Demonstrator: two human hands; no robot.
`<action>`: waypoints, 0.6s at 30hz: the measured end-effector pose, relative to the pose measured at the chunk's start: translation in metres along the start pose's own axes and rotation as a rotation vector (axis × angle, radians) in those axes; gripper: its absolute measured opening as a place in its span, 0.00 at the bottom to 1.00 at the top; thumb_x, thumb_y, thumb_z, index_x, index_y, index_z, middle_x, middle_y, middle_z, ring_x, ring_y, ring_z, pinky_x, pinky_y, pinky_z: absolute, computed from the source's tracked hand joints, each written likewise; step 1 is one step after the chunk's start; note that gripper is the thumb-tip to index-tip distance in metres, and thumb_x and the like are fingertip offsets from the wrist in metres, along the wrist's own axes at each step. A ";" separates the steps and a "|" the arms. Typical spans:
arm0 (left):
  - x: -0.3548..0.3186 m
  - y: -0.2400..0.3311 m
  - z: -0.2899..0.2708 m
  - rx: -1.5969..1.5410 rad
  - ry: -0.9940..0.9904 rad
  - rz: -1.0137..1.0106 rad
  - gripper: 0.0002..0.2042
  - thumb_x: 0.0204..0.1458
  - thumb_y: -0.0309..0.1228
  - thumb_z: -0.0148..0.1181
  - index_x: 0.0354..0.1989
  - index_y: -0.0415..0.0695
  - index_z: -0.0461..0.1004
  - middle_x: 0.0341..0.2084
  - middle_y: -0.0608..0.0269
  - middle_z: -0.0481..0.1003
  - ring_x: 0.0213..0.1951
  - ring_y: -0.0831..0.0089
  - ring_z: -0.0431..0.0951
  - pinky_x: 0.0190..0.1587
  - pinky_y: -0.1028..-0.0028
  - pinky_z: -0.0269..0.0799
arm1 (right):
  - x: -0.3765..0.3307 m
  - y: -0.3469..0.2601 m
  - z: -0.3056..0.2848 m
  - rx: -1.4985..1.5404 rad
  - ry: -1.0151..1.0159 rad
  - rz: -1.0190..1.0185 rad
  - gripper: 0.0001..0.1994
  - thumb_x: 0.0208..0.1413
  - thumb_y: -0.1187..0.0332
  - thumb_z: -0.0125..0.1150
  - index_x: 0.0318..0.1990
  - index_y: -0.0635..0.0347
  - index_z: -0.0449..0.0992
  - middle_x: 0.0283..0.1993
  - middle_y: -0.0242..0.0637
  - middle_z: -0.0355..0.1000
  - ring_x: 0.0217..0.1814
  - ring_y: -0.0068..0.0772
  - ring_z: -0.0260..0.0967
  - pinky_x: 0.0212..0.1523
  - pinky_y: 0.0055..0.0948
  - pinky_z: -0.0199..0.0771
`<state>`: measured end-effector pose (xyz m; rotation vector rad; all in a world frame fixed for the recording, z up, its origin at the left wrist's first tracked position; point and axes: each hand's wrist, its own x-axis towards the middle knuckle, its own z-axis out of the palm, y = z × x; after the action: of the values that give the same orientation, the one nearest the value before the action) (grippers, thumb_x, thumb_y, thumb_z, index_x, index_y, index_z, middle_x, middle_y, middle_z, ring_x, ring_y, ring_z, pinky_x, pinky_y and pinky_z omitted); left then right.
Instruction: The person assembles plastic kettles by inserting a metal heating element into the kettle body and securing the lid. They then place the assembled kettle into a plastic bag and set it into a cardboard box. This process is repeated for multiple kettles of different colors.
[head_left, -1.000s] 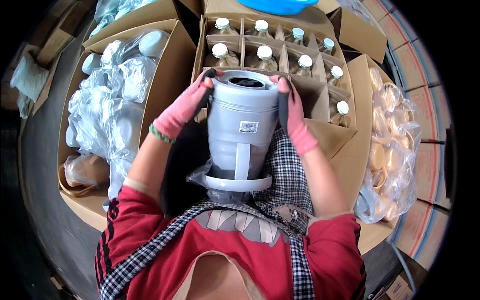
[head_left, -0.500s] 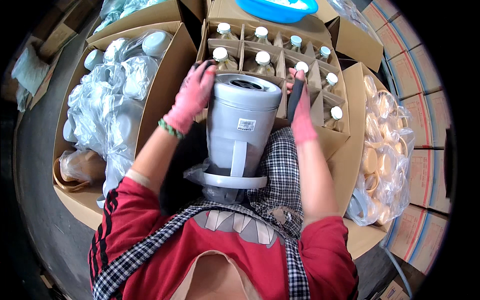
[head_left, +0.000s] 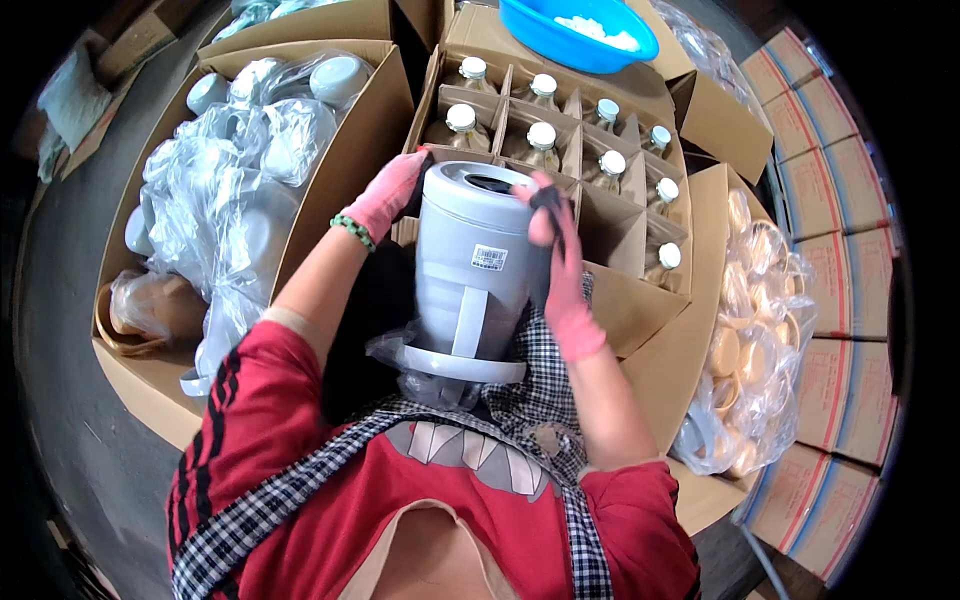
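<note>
While 2 hands [head_left: 396,188] [head_left: 562,250] flank a jug [head_left: 445,265], contact's unclear.

Blur softens the right hand [head_left: 557,240]. The label [head_left: 488,258] on the grey jug [head_left: 455,285] is too small to read. Cardboard dividers [head_left: 612,212] hide the lower parts of 9 bottles [head_left: 541,143]; the upper edge cuts the blue basin [head_left: 575,48].

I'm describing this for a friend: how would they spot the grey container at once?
Find the divided carton of bottles. Just below it in view, between the left hand and right hand, is the grey container. Unlike the bottles, it has a broad top and white label.
</note>
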<state>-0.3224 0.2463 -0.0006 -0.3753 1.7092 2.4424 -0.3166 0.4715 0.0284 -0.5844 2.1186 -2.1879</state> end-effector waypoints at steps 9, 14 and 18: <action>0.001 -0.007 -0.011 0.364 -0.038 0.235 0.15 0.52 0.36 0.45 0.38 0.35 0.69 0.28 0.65 0.72 0.29 0.81 0.70 0.33 0.79 0.66 | 0.007 -0.009 0.007 0.022 -0.049 0.032 0.20 0.54 0.55 0.45 0.46 0.63 0.65 0.45 0.33 0.66 0.51 0.30 0.58 0.54 0.27 0.52; -0.032 -0.007 0.058 1.403 0.367 1.098 0.16 0.53 0.39 0.42 0.41 0.40 0.68 0.31 0.54 0.72 0.37 0.61 0.70 0.43 0.71 0.64 | 0.055 0.023 -0.046 0.041 0.355 0.211 0.25 0.52 0.47 0.43 0.41 0.64 0.68 0.29 0.28 0.61 0.32 0.24 0.58 0.38 0.27 0.61; -0.008 -0.006 0.013 0.504 0.081 0.327 0.15 0.52 0.35 0.44 0.38 0.35 0.69 0.28 0.61 0.73 0.29 0.75 0.72 0.35 0.78 0.67 | 0.020 0.002 -0.001 0.080 0.050 0.195 0.24 0.54 0.50 0.42 0.46 0.62 0.67 0.47 0.35 0.64 0.46 0.26 0.59 0.51 0.24 0.53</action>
<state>-0.3143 0.2609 0.0003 -0.1402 2.4968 2.0844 -0.3355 0.4664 0.0316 -0.3066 2.0041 -2.1885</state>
